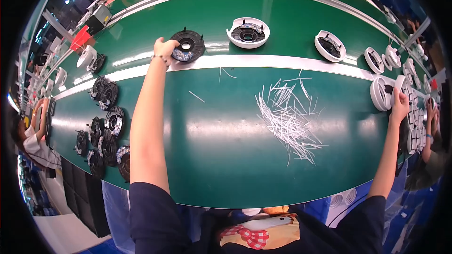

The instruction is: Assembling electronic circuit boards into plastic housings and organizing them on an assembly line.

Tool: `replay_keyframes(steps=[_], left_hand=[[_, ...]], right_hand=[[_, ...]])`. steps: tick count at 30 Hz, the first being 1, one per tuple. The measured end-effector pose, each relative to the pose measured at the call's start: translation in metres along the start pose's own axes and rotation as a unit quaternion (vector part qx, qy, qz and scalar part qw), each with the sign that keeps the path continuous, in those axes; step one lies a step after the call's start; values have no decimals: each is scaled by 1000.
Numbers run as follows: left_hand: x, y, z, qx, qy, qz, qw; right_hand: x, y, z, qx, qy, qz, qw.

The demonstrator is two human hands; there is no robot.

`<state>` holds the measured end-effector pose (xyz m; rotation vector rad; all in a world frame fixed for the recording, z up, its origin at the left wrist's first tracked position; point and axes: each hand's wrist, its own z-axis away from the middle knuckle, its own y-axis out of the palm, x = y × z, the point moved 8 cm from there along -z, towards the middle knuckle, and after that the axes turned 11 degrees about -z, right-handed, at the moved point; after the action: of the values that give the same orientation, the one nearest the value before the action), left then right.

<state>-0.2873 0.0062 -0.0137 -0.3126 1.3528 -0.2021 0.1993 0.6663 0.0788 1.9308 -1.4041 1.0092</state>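
At the far strip of the bench, my left hand [165, 49] grips the left edge of a black round plate [192, 40], which has a central hole, upright posts and a curved circuit board. Out at the right, my right hand [400, 107] is closed on the edge of a white round housing [400, 87]. Beside it stands another white housing [379, 95] with a dark inside. Between my arms lies a loose pile of thin white strips [287, 120], with a few strays around it.
White housings with black plates inside, such as this one [248, 33] and another [330, 46], sit along the far green belt [292, 23]. Several black plates [114, 121] cluster left of my left forearm. More white housings [414, 127] crowd the right. Other people work at both ends.
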Motion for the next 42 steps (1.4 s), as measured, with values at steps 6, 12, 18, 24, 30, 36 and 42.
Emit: replay_keyframes(steps=[6, 12, 18, 24, 30, 36, 42], left_hand=[[33, -8, 99, 136, -105, 351, 921], [47, -17, 166, 157, -132, 413, 888], [59, -34, 176, 148, -65, 426, 890], [47, -24, 186, 190, 9, 390, 901], [46, -19, 193, 212, 18, 370, 904], [35, -19, 197, 225, 59, 372, 898], [8, 0, 228, 256, 147, 378, 877]], right_hand=[[246, 202, 231, 441, -361, -56, 819], [271, 215, 391, 712, -426, -137, 541], [262, 250, 384, 670, -451, -79, 585], [272, 271, 372, 644, -355, -161, 658], [267, 299, 416, 791, -257, -16, 556], [249, 305, 415, 797, -179, 61, 574], [213, 316, 342, 448, 232, -297, 811]])
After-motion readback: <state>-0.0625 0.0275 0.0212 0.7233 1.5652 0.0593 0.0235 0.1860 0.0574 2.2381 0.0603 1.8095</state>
